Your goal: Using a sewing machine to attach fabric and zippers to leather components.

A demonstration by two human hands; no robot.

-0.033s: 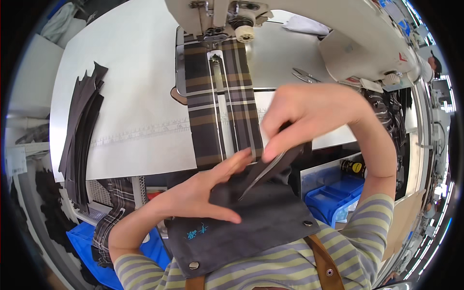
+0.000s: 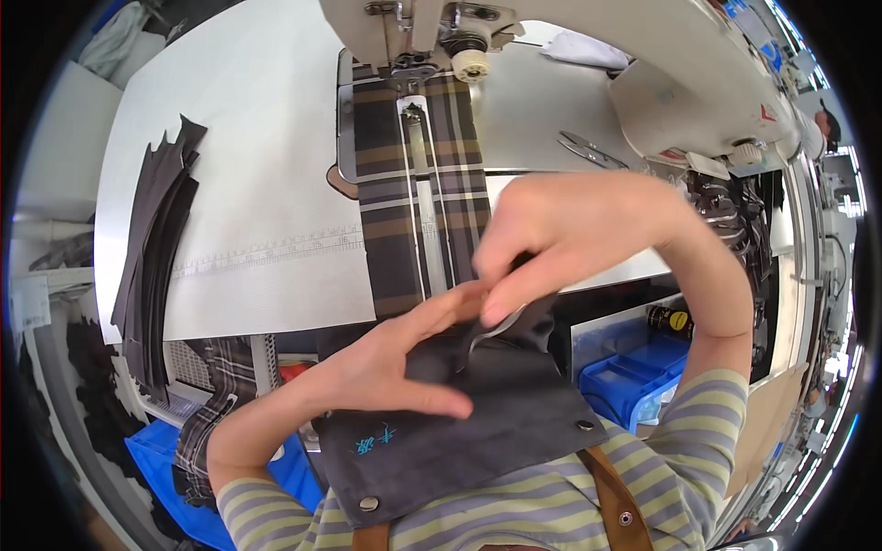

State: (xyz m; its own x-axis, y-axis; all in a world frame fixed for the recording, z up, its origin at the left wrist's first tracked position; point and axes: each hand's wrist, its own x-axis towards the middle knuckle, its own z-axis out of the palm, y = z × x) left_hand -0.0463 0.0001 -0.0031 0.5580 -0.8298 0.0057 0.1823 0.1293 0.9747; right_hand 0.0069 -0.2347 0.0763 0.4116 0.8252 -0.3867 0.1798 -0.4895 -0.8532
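Observation:
Above my grey apron (image 2: 478, 455), my right hand (image 2: 565, 234) pinches a small dark grey fabric piece (image 2: 489, 340) with a pale edge; its lower end hangs over the apron. My left hand (image 2: 390, 363) holds nothing, thumb and fingers spread around the hanging end, its fingertips close to the right fingers. Part of the fabric is hidden behind my hands. Beyond them, plaid fabric (image 2: 388, 216) lies under the sewing machine's presser foot (image 2: 412, 72), and its near end hangs over the table edge. A slit with pale edges runs lengthwise along it.
Dark fabric strips (image 2: 161, 248) are stacked on the white table (image 2: 266, 193) at left. Scissors (image 2: 588, 149) lie to the right of the needle area, below the machine arm (image 2: 588, 28). A blue tray (image 2: 634, 372) sits in the drawer at lower right.
My right hand has moved slightly left and down toward my left hand. The dark fabric piece, stretched out straighter before, now curves and hangs between the hands. My left hand has barely shifted.

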